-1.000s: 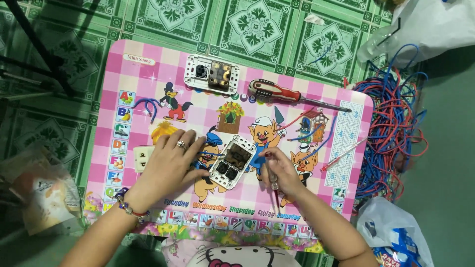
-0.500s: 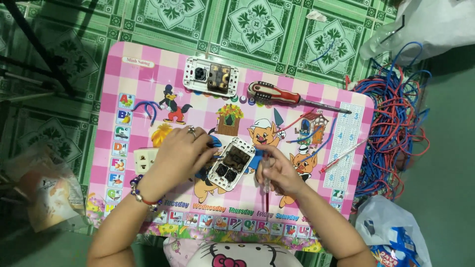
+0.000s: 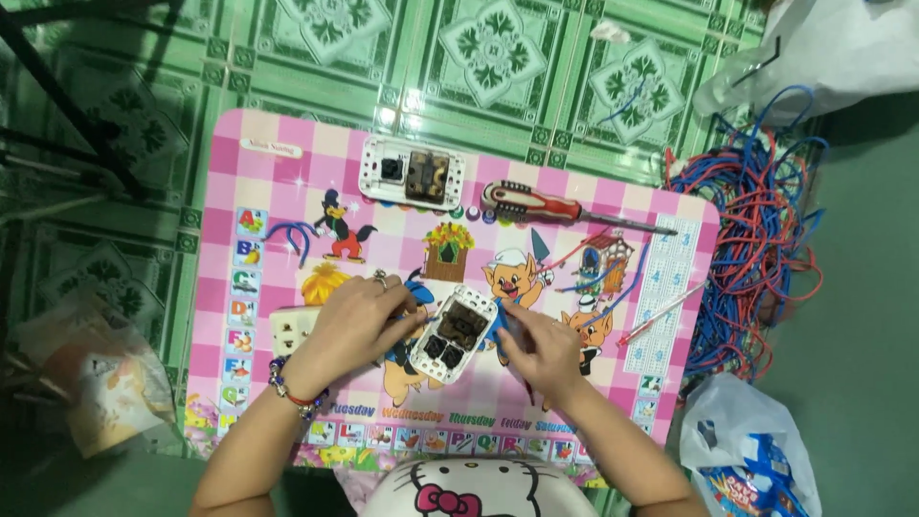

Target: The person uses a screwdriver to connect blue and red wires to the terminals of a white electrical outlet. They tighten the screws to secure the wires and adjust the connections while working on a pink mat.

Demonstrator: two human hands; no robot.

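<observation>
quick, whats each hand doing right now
Left hand: closed on the left edge of the white socket plate, steadying it on the pink table.
Right hand: fingers pinched at the plate's right edge; what they hold cannot be told.

Second switch plate (image 3: pixel 412 173) at bench (image 3: pixel 287 191) far edge; red-handled screwdriver (image 3: pixel 565 207) beside it; tangled red and blue wires (image 3: pixel 756 239) on green tiled floor (image 3: pixel 287 48); plastic bag (image 3: pixel 747 460).

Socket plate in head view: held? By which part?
Yes: left hand grips the white socket plate's left long edge; right hand touches its right edge.
</observation>
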